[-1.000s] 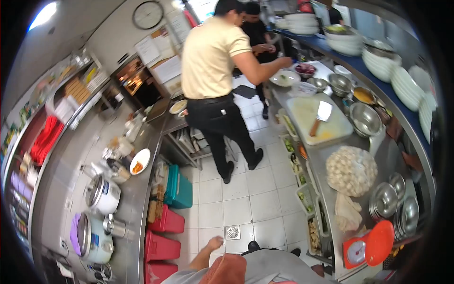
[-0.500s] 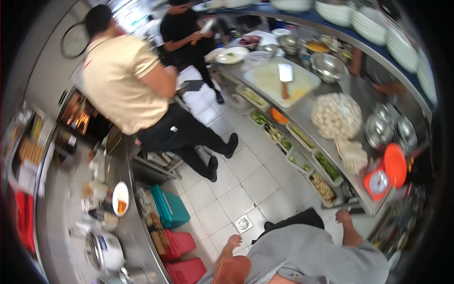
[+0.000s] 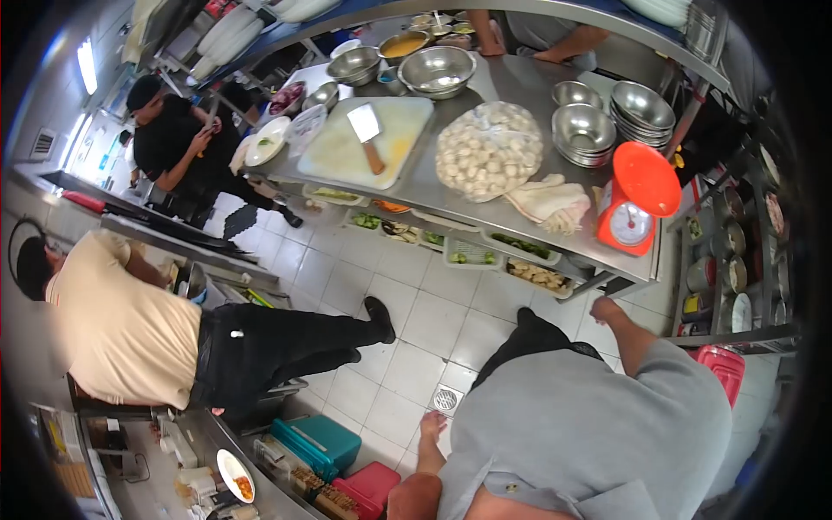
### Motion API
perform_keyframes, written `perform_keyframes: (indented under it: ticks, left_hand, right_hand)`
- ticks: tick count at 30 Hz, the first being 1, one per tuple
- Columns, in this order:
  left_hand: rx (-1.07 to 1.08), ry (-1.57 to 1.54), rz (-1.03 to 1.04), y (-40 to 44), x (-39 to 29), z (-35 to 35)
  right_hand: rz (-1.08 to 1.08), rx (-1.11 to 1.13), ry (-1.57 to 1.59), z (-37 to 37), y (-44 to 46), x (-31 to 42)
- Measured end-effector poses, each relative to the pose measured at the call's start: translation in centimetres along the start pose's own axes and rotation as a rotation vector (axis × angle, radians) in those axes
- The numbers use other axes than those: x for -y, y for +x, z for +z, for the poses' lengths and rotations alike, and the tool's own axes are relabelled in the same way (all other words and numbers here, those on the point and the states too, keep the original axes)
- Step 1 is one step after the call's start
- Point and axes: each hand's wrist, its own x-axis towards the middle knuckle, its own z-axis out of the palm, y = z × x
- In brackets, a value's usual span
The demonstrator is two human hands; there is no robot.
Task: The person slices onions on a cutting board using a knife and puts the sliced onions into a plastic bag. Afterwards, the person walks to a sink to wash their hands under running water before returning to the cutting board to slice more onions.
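Note:
My left hand (image 3: 432, 424) hangs low beside my grey shirt, over the tiled floor near a round drain (image 3: 445, 399). Its fingers are loosely apart and hold nothing. My right hand (image 3: 607, 309) is out at my other side, loosely open with nothing visible in it. It is nearest to the front corner of the steel table (image 3: 416, 169), below an orange kitchen scale (image 3: 627, 227); a gap separates them. Beside the scale lie a crumpled white cloth (image 3: 552, 203) and a large clear bag of pale round pieces (image 3: 488, 152). A cleaver (image 3: 366, 130) rests on a cutting board (image 3: 325, 152).
A person in a cream shirt (image 3: 130, 321) stands at the left, leg stretched into the aisle. Someone in black (image 3: 173, 130) works farther back. Steel bowls (image 3: 583, 130) line the table, vegetable trays (image 3: 468, 251) sit beneath. A teal box (image 3: 319, 440) and a red-lidded box (image 3: 368, 485) stand lower left.
My view has turned right, bringing more of the table and the right-hand shelves into sight. The person in the cream shirt now leans toward the left-hand counter. My hands still hold nothing.

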Motion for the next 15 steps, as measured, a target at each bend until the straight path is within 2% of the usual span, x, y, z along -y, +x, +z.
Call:
perform_keyframes:
  ticks: [2, 4, 7, 8, 10, 11, 12, 13, 14, 15]
  left_hand:
    - [-0.012, 0.019, 0.024, 0.3, -2.4, 1.1]
    - [-0.02, 0.086, 0.018, 0.1, -5.2, 2.7]
    - [0.026, 0.127, 0.036, 1.4, -8.6, 4.6]
    - [0.023, 0.132, 0.026, 1.6, -8.9, 5.1]
    - [-0.018, 0.129, -0.01, 1.8, -11.6, 6.9]
    - [-0.017, 0.148, 0.049, 2.2, -12.7, 7.3]
    - [-0.016, 0.167, 0.111, 3.4, -13.8, 7.5]
    - [-0.118, 0.393, 0.361, 5.9, -15.5, 7.7]
    - [-0.219, 0.621, 0.61, 8.0, -17.5, 7.7]
    - [-0.262, 0.637, 0.89, 8.1, -21.6, 8.8]
  right_hand:
    - [-0.146, -0.051, -0.095, -1.1, 2.0, 0.5]
    - [-0.122, -0.033, -0.058, -3.1, 0.0, 2.2]
    - [-0.241, -0.231, 0.247, -4.0, 0.4, 1.5]
    - [-0.229, -0.255, 0.22, -3.8, 0.6, 1.0]
    - [-0.345, -0.178, -0.016, 0.0, 5.1, -3.5]
    - [-0.411, -0.148, -0.127, 1.8, 7.3, -5.8]
    - [-0.311, -0.033, -0.071, 1.9, 6.7, -6.1]
    - [-0.204, 0.074, -0.024, 1.9, 6.0, -6.4]
    - [0.028, 0.182, 0.144, 0.8, 3.0, -5.7]
    - [-0.14, 0.2, 0.006, 2.2, 3.1, -7.6]
